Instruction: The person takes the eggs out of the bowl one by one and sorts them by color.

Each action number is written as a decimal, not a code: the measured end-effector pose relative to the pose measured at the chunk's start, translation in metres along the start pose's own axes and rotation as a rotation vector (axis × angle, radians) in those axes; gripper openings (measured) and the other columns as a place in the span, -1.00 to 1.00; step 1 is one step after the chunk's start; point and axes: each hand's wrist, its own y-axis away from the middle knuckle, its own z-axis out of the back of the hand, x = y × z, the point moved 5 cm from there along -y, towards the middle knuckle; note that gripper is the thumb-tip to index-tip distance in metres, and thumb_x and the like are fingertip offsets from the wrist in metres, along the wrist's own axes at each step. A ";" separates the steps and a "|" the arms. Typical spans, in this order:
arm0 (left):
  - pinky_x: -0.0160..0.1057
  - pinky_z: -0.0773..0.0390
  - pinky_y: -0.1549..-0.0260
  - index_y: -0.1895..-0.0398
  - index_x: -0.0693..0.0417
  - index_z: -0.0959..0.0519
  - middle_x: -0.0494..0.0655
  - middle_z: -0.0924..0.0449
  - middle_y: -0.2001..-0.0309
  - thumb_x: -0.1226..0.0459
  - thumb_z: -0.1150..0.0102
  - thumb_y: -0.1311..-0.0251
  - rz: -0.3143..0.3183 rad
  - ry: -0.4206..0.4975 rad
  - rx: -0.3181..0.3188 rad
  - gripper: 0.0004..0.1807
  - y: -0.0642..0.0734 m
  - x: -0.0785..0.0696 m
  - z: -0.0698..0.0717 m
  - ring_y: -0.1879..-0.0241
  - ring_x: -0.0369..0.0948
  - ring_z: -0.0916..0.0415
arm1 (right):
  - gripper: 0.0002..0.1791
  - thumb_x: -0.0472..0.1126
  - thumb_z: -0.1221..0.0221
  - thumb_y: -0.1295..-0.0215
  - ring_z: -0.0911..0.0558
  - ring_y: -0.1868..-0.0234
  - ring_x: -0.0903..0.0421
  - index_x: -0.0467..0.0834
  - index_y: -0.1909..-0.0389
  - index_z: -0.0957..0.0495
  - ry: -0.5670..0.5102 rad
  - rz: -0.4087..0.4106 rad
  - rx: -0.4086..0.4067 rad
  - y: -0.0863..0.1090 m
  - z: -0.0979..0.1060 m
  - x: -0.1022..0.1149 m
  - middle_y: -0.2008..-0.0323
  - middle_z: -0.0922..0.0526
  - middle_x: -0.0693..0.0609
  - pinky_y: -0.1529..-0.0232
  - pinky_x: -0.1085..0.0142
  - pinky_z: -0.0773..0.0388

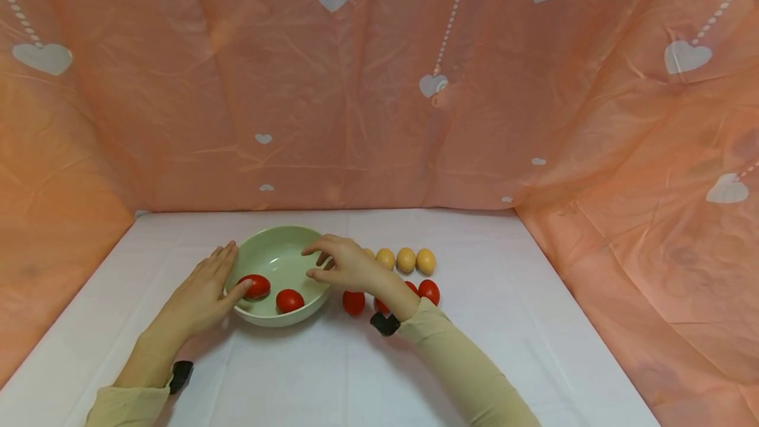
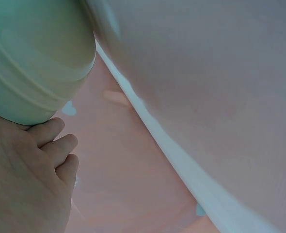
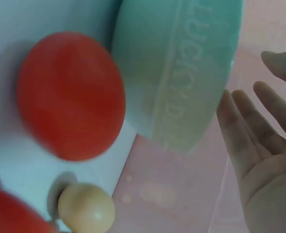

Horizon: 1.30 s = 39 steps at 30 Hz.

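A pale green bowl (image 1: pixel 281 321) stands on the white table, with two smooth red tomato-like ovals (image 1: pixel 290 300) inside it. My left hand (image 1: pixel 198 298) rests against the bowl's left side, fingers straight along the outer wall and thumb reaching over the rim by one red oval. In the left wrist view, those fingers (image 2: pixel 58 145) touch the green wall. Above the bowl's right rim is my right hand (image 1: pixel 344 263), fingers spread and slightly bent, holding nothing. The right wrist view shows its empty palm (image 3: pixel 274 184) beside the bowl (image 3: pixel 177 73), which has raised lettering.
Right of the bowl, several red ovals (image 1: pixel 429 292) lie on the table, partly hidden by my right forearm. Behind them runs a row of several yellow egg-shaped pieces (image 1: pixel 406 260). Orange sheeting (image 1: pixel 379 150) with pale hearts encloses the back and sides of the table.
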 end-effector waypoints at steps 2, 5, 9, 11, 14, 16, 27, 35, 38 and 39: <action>0.37 -0.09 -0.47 -0.55 0.53 -0.08 0.47 -0.04 -0.56 -0.07 -0.12 -0.48 0.000 -0.001 0.000 -0.05 0.000 0.000 0.000 -0.53 0.40 -0.02 | -0.59 -0.26 -0.34 -0.39 -0.70 0.06 0.05 -0.29 -0.21 -0.59 0.011 0.000 0.038 -0.005 -0.005 0.002 -0.11 -0.65 -0.21 0.12 0.53 -0.65; 0.37 -0.09 -0.47 -0.55 0.54 -0.08 0.47 -0.05 -0.56 -0.07 -0.12 -0.48 0.000 0.002 0.000 -0.06 0.000 -0.001 0.000 -0.52 0.41 -0.02 | -0.59 -0.24 -0.33 -0.39 -0.71 0.09 0.11 -0.28 -0.21 -0.60 0.051 0.005 0.096 -0.012 -0.013 0.004 -0.12 -0.65 -0.20 0.14 0.58 -0.62; 0.37 -0.08 -0.47 -0.55 0.53 -0.08 0.47 -0.04 -0.56 -0.06 -0.11 -0.49 -0.004 0.003 -0.003 -0.06 0.000 0.000 0.000 -0.52 0.41 -0.02 | -0.61 -0.23 -0.31 -0.40 -0.71 0.15 0.22 -0.26 -0.20 -0.62 0.118 0.024 0.188 -0.021 -0.024 0.005 -0.12 -0.67 -0.14 0.09 0.60 -0.57; 0.37 -0.08 -0.47 -0.55 0.53 -0.08 0.47 -0.04 -0.56 -0.07 -0.11 -0.49 -0.004 0.002 -0.002 -0.06 0.000 0.000 0.000 -0.52 0.40 -0.02 | -0.62 -0.23 -0.29 -0.41 -0.71 0.18 0.26 -0.24 -0.19 -0.64 0.145 0.026 0.237 -0.025 -0.029 0.005 -0.11 -0.68 -0.10 0.07 0.60 -0.54; 0.37 -0.07 -0.48 -0.56 0.52 -0.07 0.46 -0.03 -0.57 -0.08 -0.10 -0.49 0.000 0.000 0.003 -0.05 0.000 0.001 0.000 -0.53 0.40 -0.01 | -0.65 -0.20 -0.30 -0.40 -0.70 0.21 0.32 -0.19 -0.16 -0.66 0.182 0.020 0.290 -0.029 -0.035 0.007 -0.08 -0.69 -0.06 0.06 0.61 -0.51; 0.37 -0.07 -0.48 -0.56 0.51 -0.07 0.45 -0.03 -0.57 -0.08 -0.10 -0.49 0.003 0.000 0.006 -0.05 0.000 0.001 0.000 -0.54 0.39 -0.01 | -0.66 -0.19 -0.31 -0.41 -0.69 0.23 0.33 -0.17 -0.14 -0.68 0.205 0.018 0.311 -0.032 -0.039 0.006 -0.06 -0.70 -0.04 0.09 0.63 -0.49; 0.37 -0.08 -0.47 -0.56 0.52 -0.08 0.46 -0.04 -0.57 -0.07 -0.11 -0.49 -0.007 0.002 -0.005 -0.06 0.000 0.001 0.000 -0.53 0.40 -0.02 | -0.68 -0.07 -0.35 -0.39 -0.61 0.14 0.31 -0.02 -0.11 -0.74 0.340 -0.005 0.407 -0.041 -0.057 0.007 0.03 -0.73 0.11 0.05 0.60 -0.44; 0.38 -0.09 -0.46 -0.55 0.52 -0.09 0.47 -0.04 -0.56 -0.07 -0.10 -0.50 -0.008 -0.003 -0.004 -0.07 -0.001 0.000 0.000 -0.52 0.41 -0.03 | -0.67 -0.09 -0.37 -0.38 -0.65 0.09 0.29 -0.01 -0.12 -0.73 0.309 -0.064 0.426 -0.044 -0.061 0.002 0.06 -0.76 0.14 0.02 0.60 -0.47; 0.38 -0.09 -0.46 -0.55 0.52 -0.08 0.47 -0.04 -0.57 -0.07 -0.10 -0.49 -0.003 -0.002 0.001 -0.06 0.000 0.001 0.000 -0.52 0.41 -0.02 | -0.68 -0.09 -0.37 -0.38 -0.65 0.12 0.30 -0.01 -0.12 -0.73 0.297 -0.073 0.423 -0.044 -0.062 0.002 0.08 -0.76 0.14 0.05 0.60 -0.47; 0.38 -0.09 -0.46 -0.55 0.52 -0.08 0.47 -0.03 -0.57 -0.07 -0.10 -0.50 -0.002 0.000 0.002 -0.06 0.000 0.001 -0.001 -0.52 0.41 -0.02 | -0.68 -0.09 -0.37 -0.38 -0.65 0.12 0.31 -0.01 -0.12 -0.73 0.292 -0.076 0.422 -0.044 -0.062 0.002 0.08 -0.76 0.14 0.05 0.60 -0.48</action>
